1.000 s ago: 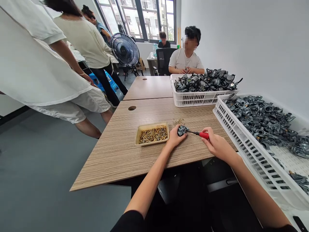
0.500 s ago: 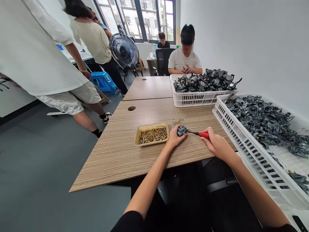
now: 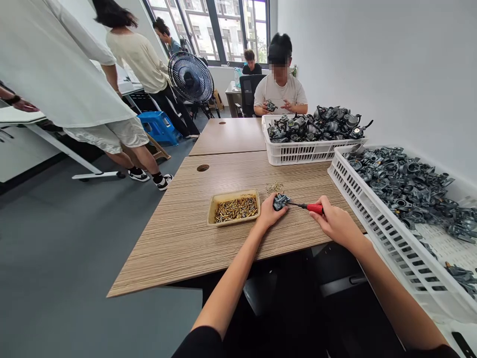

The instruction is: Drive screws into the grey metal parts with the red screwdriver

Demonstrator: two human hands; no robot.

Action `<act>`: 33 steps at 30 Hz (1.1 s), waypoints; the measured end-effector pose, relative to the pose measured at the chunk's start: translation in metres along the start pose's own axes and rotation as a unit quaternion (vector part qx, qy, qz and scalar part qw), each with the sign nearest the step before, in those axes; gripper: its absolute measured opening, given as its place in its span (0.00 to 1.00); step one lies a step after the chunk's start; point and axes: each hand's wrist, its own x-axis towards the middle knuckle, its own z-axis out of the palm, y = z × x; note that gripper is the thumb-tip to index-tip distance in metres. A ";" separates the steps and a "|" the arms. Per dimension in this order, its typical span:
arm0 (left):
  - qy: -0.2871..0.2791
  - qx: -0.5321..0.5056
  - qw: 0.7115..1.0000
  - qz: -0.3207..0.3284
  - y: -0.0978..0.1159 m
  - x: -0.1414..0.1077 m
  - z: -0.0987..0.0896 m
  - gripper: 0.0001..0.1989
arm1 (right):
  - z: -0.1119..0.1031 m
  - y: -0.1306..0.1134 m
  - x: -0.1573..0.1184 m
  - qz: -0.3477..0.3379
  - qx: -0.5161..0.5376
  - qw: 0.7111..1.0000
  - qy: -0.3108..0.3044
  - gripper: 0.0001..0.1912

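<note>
My left hand is closed around a small grey metal part, which looks like a carburetor body, holding it on the wooden table. A red-handled screwdriver lies level in my right hand, its dark shaft pointing left with the tip against the part. The exact spot where the tip meets the metal is too small to make out. Left of my left hand stands a shallow tan tray full of small brass pieces. Just beyond the part lies a loose little pile of brass pieces.
White crates edge the table: one at the back heaped with dark assemblies, another at the right holding many grey metal parts. A person in a white shirt sits across, a part in hand. A fan and standing people are at left.
My hands, the screwdriver and the part stay nearly still. Across the table, the seated person has shifted left and lifted a part. The standing person at far left has moved their legs and arm.
</note>
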 end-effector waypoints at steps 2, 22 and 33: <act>0.000 -0.001 1.000 -0.001 0.000 0.000 0.000 0.21 | 0.002 0.001 0.001 0.002 -0.003 1.000 0.014 0.10; -0.007 -0.002 1.000 -0.005 0.004 -0.001 -0.001 0.20 | 0.005 0.000 0.000 -0.059 0.032 0.997 0.027 0.07; -0.008 -0.002 1.000 -0.003 0.003 0.000 -0.002 0.19 | 0.002 -0.003 0.002 0.018 -0.030 0.999 0.017 0.10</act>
